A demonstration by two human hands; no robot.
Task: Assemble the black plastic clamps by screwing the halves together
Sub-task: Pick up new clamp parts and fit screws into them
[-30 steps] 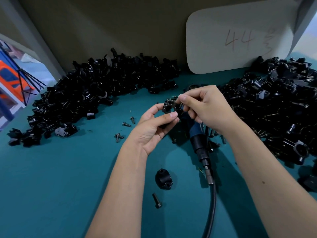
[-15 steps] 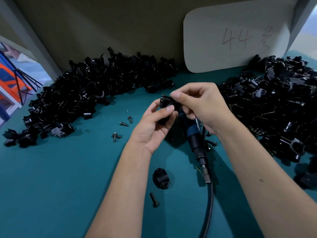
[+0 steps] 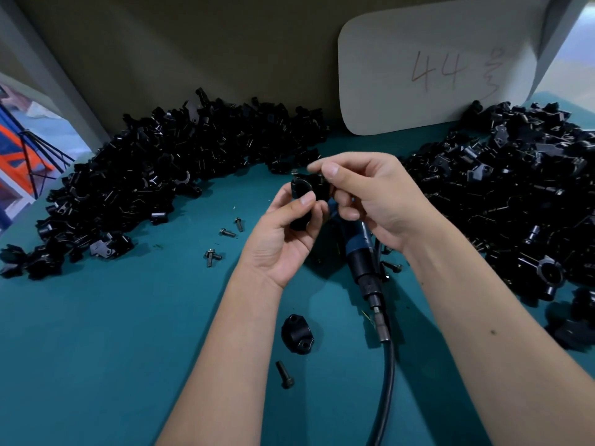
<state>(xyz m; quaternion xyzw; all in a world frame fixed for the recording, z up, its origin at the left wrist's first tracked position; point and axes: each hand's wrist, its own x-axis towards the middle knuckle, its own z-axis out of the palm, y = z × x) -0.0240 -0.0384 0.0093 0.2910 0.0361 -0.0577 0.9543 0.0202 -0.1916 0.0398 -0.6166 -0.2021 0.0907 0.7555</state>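
My left hand (image 3: 283,239) grips a black plastic clamp (image 3: 306,188) between thumb and fingers, above the teal table. My right hand (image 3: 373,194) pinches the clamp's top right corner with thumb and forefinger, where a screw seems to sit; the screw itself is mostly hidden. A loose clamp half (image 3: 297,333) lies on the table near me, with a single dark screw (image 3: 285,375) just below it. Under my hands lies a blue and black powered screwdriver (image 3: 360,255) with its black hose (image 3: 386,381) running toward me.
A big heap of black clamp parts (image 3: 154,175) fills the back left, another heap (image 3: 521,201) the right. Several loose screws (image 3: 225,233) lie left of my hands. A pale board (image 3: 418,66) marked 44 leans on the back wall. The teal table (image 3: 96,349) spreads in front.
Both hands have lifted the clamp slightly and turned it; my right fingers have shifted to pinch at its top corner. The view has tilted a little. The tool and loose parts stay put.
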